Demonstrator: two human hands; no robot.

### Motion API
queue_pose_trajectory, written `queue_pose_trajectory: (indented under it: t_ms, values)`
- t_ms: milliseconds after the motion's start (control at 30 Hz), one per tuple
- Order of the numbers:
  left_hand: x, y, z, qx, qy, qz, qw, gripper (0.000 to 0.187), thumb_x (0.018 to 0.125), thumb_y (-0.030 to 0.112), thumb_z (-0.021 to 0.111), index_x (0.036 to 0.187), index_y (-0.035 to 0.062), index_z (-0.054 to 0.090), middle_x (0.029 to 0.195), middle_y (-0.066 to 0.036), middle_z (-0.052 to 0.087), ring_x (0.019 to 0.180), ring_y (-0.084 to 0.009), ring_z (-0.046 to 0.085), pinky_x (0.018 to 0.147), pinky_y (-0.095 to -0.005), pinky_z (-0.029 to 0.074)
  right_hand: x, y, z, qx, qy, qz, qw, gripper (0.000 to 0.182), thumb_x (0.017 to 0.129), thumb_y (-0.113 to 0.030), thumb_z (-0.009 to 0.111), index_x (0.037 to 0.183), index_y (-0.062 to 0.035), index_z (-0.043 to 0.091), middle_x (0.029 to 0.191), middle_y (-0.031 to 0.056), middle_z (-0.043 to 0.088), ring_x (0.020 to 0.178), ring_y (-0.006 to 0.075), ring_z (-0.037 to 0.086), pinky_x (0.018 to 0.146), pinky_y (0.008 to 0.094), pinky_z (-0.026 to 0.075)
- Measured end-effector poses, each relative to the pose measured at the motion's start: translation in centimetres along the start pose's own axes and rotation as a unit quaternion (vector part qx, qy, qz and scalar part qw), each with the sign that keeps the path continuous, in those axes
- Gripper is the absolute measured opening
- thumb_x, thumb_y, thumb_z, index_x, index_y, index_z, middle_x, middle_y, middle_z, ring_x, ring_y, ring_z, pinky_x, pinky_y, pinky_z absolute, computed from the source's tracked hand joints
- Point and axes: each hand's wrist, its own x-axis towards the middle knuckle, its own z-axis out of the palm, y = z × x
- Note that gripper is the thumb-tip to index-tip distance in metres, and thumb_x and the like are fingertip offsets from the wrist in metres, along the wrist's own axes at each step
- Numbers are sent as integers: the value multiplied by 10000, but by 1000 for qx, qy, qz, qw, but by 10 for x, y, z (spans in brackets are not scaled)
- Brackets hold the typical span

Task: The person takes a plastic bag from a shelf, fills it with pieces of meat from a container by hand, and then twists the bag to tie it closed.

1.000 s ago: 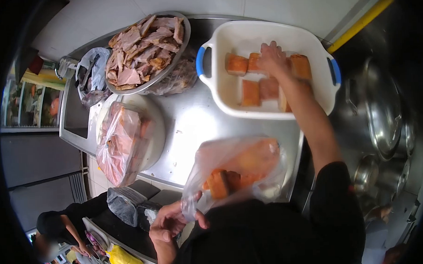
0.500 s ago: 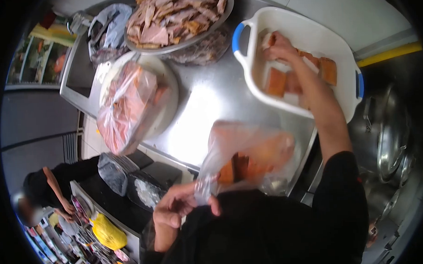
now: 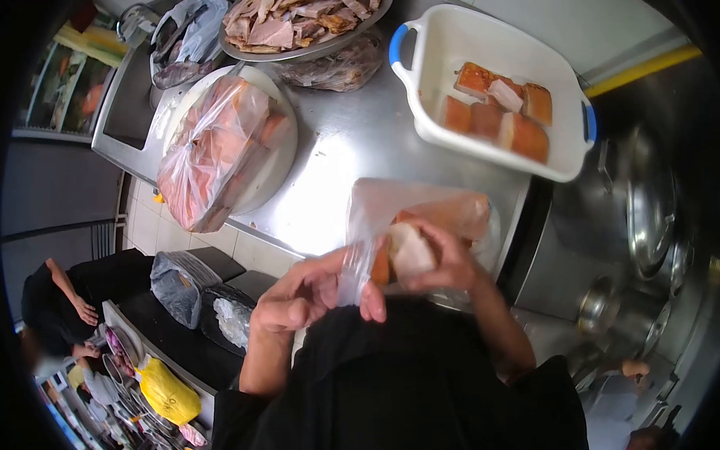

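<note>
Meat pieces [image 3: 485,119] in the tub [image 3: 472,38] behind the nearest bag [image 3: 410,197]

No text, label, brand, number or sign can be read. Dark marks are borne by the yellow bag [image 3: 169,390], where they are shown too small and blurred to be made out; whether letters or figures are formed by them cannot be told.

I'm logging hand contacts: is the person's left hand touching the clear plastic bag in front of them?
Touching. The head view shows the left hand gripping the clear plastic bag at its bunched edge, with no gap between.
</note>
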Motion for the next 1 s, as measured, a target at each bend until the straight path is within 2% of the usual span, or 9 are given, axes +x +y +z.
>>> queue_pose_trajectory:
  t_ms: [67, 200, 300, 333, 733, 833, 867, 933, 1000]
  values:
    - [-3, 4, 1, 45, 1, -15, 999, 1307, 715, 672, 740, 1531, -147, 130, 1067, -312, 623, 1008, -373, 655, 959, -467, 483, 3, 47, 9, -153, 72, -5, 986, 967, 598, -164, 877, 1445, -35, 428, 1299, 144, 580, 1213, 303, 566, 1063, 382, 430]
    - [-9, 1, 2, 84, 2, -22, 996, 1332, 714, 733, 707, 1529, -149, 132, 1062, -309, 628, 992, -368, 663, 964, -464, 484, -7, 77, 35, -430, 200, 32, 880, 907, 598, -91, 811, 1417, -24, 428, 1380, 206, 496, 1318, 408, 431, 1110, 466, 388]
    - [-10, 0, 5, 100, 5, -31, 995, 1330, 717, 746, 693, 1530, -147, 136, 1062, -312, 630, 990, -372, 666, 966, -465, 484, -2, 85, 52, -439, 233, 7, 868, 870, 594, -43, 784, 1388, 10, 431, 1395, 195, 469, 1313, 414, 413, 1109, 474, 390]
    - [-10, 0, 5, 107, 3, -32, 994, 1331, 716, 750, 690, 1530, -147, 138, 1063, -313, 630, 992, -374, 666, 966, -466, 484, 1, 91, 55, -432, 262, -56, 861, 673, 704, -56, 711, 1340, -19, 498, 1317, 221, 532, 1282, 418, 454, 1086, 481, 376]
    - [-5, -5, 10, 115, 19, -54, 992, 1330, 680, 721, 716, 1539, -124, 153, 1047, -346, 630, 992, -417, 665, 973, -481, 478, 16, 110, 71, -524, 256, -84, 808, 748, 693, -53, 736, 1388, 14, 468, 1391, 204, 494, 1320, 439, 420, 1096, 490, 392]
    - [-4, -4, 10, 117, 20, -49, 992, 1331, 674, 712, 729, 1540, -119, 154, 1050, -349, 632, 995, -423, 668, 976, -484, 478, 4, 84, 67, -458, 211, -62, 861, 851, 668, -128, 819, 1413, 27, 436, 1451, 221, 439, 1352, 433, 390, 1121, 492, 364]
    - [-5, -3, 10, 117, 24, -49, 992, 1331, 673, 711, 732, 1541, -118, 155, 1052, -350, 633, 997, -426, 669, 977, -484, 477, -2, 53, 56, -423, 171, -67, 887, 800, 681, -184, 867, 1368, 28, 516, 1387, 234, 530, 1292, 363, 509, 1080, 444, 425]
    - [-8, -2, 9, 113, 33, -49, 992, 1332, 674, 715, 733, 1537, -122, 160, 1056, -347, 635, 1004, -426, 669, 978, -489, 477, -17, -8, 34, -273, 180, -86, 941, 567, 775, -181, 803, 1276, -9, 602, 1283, 184, 617, 1198, 350, 588, 1040, 411, 469]
    - [-8, -1, 13, 116, 47, -47, 991, 1340, 674, 731, 729, 1530, -131, 165, 1052, -343, 639, 1004, -424, 674, 980, -492, 480, -22, -46, -4, -213, 262, -109, 935, 375, 842, -183, 760, 1180, -44, 680, 1191, 141, 688, 1100, 335, 658, 974, 383, 517]
